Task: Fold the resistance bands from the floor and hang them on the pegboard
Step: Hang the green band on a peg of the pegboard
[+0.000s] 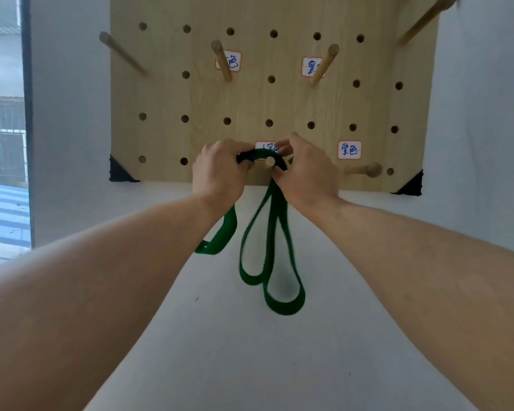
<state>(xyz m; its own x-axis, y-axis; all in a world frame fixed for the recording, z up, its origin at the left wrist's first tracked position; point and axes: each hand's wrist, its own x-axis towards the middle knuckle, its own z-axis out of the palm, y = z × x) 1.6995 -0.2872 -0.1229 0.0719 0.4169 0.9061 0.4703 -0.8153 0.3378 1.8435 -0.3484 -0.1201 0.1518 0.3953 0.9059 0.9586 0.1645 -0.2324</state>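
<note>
A folded green resistance band (pixel 269 256) arches over a short wooden peg (pixel 269 161) in the bottom row of the wooden pegboard (pixel 250 99). My left hand (pixel 220 170) grips the band's left side at the peg, and my right hand (pixel 306 170) pinches its right side. Two long loops of the band hang down against the white wall below the board. A shorter loop hangs under my left wrist. A handwritten label behind the peg is mostly hidden by the band and my fingers.
Other pegs stick out of the board: one at the bottom right (pixel 365 169) under a label (pixel 349 150), two in the upper row (pixel 221 59) (pixel 324 63), one at the left edge (pixel 122 53). A window (pixel 3 129) is on the left.
</note>
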